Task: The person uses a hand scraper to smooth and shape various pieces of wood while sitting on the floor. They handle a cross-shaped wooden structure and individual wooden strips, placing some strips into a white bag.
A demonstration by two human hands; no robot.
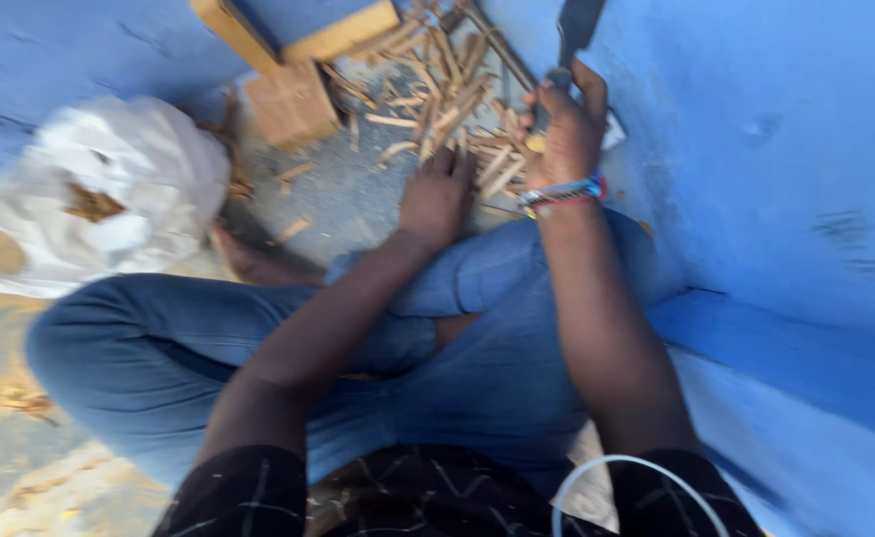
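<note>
I sit on the ground in blue jeans with my knees bent. My right hand, a beaded bracelet on its wrist, grips the handle of a dark-bladed chopping tool that points upward. My left hand reaches down with fingers spread onto a heap of split wood sticks lying on the grey floor in front of me. The frame is blurred by motion.
A white plastic bag holding wood scraps lies at the left. A wooden block and a blue wooden piece with pale edges stand at the top. Blue painted walls close in on the right and behind.
</note>
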